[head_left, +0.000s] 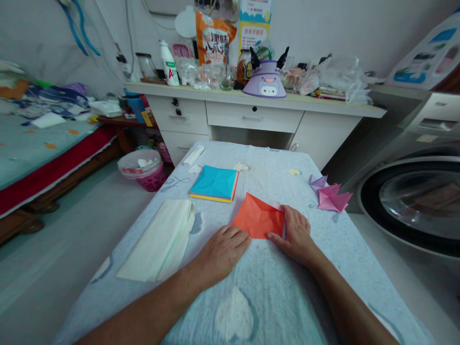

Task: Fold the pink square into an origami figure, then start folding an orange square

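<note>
A sheet of orange origami paper [256, 219] with crease lines lies on the cloth-covered table in front of me. My left hand [226, 247] is at its lower left corner, fingers close together and curled onto the edge; the thumb is hidden. My right hand [295, 235] holds the right side, thumb over the lower edge and fingers along the right corner. Beyond it sits a stack of coloured square paper [214, 182], blue on top. To the right lie a pink folded paper piece [334, 198] and a purple folded piece [317, 182].
The patterned tablecloth [235, 314] covers the table. On the left lie a folded pale green cloth or paper [160, 242] and a small white box-like object [194, 156]. A white desk [251, 115] stands behind, a washing machine [417, 191] at right, a lined bin [149, 175] at left.
</note>
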Demonstrator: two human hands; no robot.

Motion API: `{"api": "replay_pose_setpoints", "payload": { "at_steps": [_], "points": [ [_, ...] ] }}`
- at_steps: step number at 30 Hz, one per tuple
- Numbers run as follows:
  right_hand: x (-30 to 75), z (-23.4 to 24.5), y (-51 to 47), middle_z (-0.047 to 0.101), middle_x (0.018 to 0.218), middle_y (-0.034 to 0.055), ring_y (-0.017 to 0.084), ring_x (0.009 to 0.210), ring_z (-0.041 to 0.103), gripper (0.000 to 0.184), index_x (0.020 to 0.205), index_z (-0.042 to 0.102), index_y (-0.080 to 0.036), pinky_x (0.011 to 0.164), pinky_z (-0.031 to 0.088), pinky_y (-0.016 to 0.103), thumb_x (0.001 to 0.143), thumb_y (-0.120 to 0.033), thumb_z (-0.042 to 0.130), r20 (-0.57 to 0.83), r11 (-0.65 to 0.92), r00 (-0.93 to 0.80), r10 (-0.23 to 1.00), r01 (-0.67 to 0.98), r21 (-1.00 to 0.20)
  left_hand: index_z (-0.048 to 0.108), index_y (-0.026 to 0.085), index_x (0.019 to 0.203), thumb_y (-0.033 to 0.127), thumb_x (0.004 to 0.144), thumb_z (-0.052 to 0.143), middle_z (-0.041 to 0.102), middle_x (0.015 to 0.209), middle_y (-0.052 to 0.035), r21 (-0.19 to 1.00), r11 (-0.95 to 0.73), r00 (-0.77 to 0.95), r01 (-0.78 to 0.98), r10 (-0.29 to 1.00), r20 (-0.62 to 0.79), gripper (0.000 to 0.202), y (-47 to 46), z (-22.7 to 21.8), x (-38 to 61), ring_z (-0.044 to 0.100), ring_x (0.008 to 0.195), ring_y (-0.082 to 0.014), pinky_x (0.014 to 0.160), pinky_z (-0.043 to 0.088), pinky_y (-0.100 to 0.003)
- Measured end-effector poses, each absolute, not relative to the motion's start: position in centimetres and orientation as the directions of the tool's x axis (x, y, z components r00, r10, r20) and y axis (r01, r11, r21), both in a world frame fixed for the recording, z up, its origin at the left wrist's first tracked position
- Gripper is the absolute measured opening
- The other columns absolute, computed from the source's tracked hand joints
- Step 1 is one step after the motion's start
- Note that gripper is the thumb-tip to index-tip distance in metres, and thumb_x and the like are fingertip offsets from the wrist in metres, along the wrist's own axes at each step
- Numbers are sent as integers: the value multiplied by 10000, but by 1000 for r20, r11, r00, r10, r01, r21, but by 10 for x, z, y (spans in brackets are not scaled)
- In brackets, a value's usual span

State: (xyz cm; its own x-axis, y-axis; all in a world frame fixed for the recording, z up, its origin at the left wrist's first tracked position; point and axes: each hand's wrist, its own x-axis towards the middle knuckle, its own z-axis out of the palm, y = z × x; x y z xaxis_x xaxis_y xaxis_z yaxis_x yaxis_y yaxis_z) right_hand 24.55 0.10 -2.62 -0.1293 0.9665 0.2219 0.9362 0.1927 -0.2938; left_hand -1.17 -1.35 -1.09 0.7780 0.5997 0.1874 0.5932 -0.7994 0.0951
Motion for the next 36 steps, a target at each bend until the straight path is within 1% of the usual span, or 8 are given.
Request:
{"api": "replay_pose_setpoints", "payload": {
  "at_steps": [4,6,9,12,17,23,29,36],
  "points": [
    [249,-23,3,480,1290,173,331,1190,446,512,1059,541,-180,984,340,518,761,-594,593,230,210,-130,965,904,-372,536,162,1194,175,951,462,616,1083,-58,109,-803,784,586,596,174,255,-17,-12,-7,528,974,-196,859,440,-341],
    [250,-20,3,484,1287,150,328,1184,445,375,889,579,-200,976,339,524,773,-556,597,201,221,-152,968,897,-384,526,168,1214,253,936,514,608,1118,-54,109,-794,778,597,607,159,291,-19,-9,-3,520,987,-206,873,437,-355],
    [250,-17,4,472,1337,110,322,1234,403,270,782,609,-213,993,313,536,815,-478,575,155,245,-199,968,882,-403,488,190,1273,403,884,592,578,1218,-51,116,-767,753,631,641,145,456,-23,-4,2,498,1036,-226,913,417,-386],
    [248,-15,4,458,1382,83,319,1282,357,211,753,632,-218,1010,289,544,826,-406,571,122,235,-202,972,881,-411,459,202,1309,447,866,605,553,1280,-47,134,-745,734,653,667,131,528,-25,-1,3,486,1056,-229,934,400,-392],
    [245,-16,5,478,1387,64,308,1287,362,177,703,654,-212,1023,275,535,806,-333,578,73,170,-153,985,893,-417,452,187,1317,440,879,588,548,1290,-59,166,-737,726,655,675,134,525,-27,-3,3,465,1123,-238,1001,356,-391],
    [239,-14,4,518,1357,63,313,1253,407,192,662,657,-207,1002,302,540,801,-310,575,87,130,-103,991,898,-421,454,179,1319,397,875,605,549,1294,-56,179,-751,736,636,660,150,517,-27,-5,4,461,1147,-226,1003,363,-375],
    [235,-11,3,545,1332,63,311,1219,442,194,637,654,-204,983,327,539,799,-281,581,121,122,-79,990,905,-408,458,204,1336,396,883,590,517,1362,-55,155,-770,749,619,638,180,509,-26,-5,4,465,1139,-217,991,364,-371],
    [234,-12,3,553,1320,61,305,1200,457,201,630,651,-202,974,328,534,796,-285,574,122,111,-65,990,899,-424,461,188,1339,400,893,573,518,1371,-62,154,-771,748,618,637,185,506,-27,-6,3,466,1138,-236,985,354,-380]
  ]
}}
